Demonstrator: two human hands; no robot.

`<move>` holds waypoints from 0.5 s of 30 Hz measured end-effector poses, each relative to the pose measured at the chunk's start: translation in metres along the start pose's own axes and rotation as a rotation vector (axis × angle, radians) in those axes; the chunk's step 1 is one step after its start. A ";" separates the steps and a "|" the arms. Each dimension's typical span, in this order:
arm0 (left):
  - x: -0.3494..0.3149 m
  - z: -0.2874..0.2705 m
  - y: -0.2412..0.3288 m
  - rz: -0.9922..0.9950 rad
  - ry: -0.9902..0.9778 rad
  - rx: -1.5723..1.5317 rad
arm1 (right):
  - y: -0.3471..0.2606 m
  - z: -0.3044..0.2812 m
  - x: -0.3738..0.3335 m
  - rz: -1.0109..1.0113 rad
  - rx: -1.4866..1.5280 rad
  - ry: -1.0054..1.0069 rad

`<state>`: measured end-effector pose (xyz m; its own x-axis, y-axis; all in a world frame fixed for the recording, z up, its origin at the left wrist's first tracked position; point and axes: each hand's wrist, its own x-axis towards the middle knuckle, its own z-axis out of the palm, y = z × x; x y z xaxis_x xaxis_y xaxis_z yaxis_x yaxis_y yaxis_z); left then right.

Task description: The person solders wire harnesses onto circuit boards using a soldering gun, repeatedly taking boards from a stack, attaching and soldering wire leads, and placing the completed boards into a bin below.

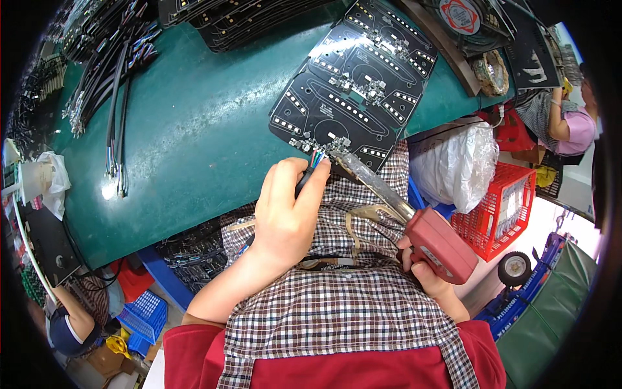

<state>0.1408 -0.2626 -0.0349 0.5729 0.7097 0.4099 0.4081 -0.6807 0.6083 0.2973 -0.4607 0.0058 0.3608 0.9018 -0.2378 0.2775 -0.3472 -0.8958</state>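
Note:
My left hand (285,214) pinches a black cable (303,184) between thumb and fingers. Thin coloured wires (317,157) fan out of the cable's end at the near edge of a black circuit board panel (350,120), which carries rows of small pale LEDs and clusters of metal parts. Closed around the grip of a red soldering gun (442,246), my right hand (429,280) is partly hidden by the tool's body. The gun's long metal barrel (376,183) points up and left, its tip at the board's near edge close to the wires. Whether tip and wires touch, I cannot tell.
The green table (175,149) bears a bundle of black cables (116,97) at left and stacked boards (253,26) at the back. A fan-like device (460,16) and a round dish (490,72) stand back right. A red crate (499,207) is at right; co-workers sit both sides.

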 end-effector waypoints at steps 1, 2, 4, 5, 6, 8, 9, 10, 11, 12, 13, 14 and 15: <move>0.000 0.001 0.000 -0.008 0.011 -0.012 | 0.000 0.002 0.001 -0.001 0.002 -0.001; 0.001 0.001 -0.001 -0.008 0.010 -0.009 | 0.001 0.004 0.001 -0.005 0.060 0.028; 0.003 0.002 -0.002 -0.006 0.039 -0.074 | 0.003 0.003 0.000 -0.007 0.112 0.063; 0.003 0.002 -0.002 -0.004 0.039 -0.076 | 0.006 0.000 -0.001 -0.035 0.022 0.035; 0.002 0.001 -0.003 0.013 0.020 -0.063 | 0.009 -0.002 -0.002 -0.064 -0.063 0.005; 0.001 0.001 -0.004 0.033 0.000 -0.048 | 0.007 -0.001 -0.002 -0.057 -0.042 0.006; -0.001 0.000 -0.005 0.074 -0.027 -0.015 | 0.007 -0.001 -0.001 -0.049 -0.023 0.005; -0.002 0.000 -0.005 0.115 -0.054 0.018 | 0.007 -0.001 -0.001 -0.049 -0.021 0.004; -0.002 0.000 -0.004 0.115 -0.055 0.019 | 0.008 -0.002 -0.002 -0.034 -0.018 -0.015; -0.001 0.001 -0.003 0.153 -0.047 0.062 | 0.007 -0.002 -0.002 -0.018 -0.016 -0.033; 0.000 0.001 -0.002 0.191 -0.040 0.105 | 0.007 -0.001 -0.002 -0.018 -0.016 -0.033; -0.001 0.002 -0.002 0.205 -0.032 0.137 | 0.006 0.002 -0.002 -0.013 0.040 0.011; -0.001 0.002 -0.001 0.205 -0.032 0.135 | 0.005 0.004 -0.002 -0.008 0.095 0.056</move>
<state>0.1412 -0.2628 -0.0377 0.6748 0.5494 0.4928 0.3709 -0.8297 0.4172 0.2949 -0.4633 -0.0001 0.4089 0.8877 -0.2116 0.1959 -0.3119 -0.9297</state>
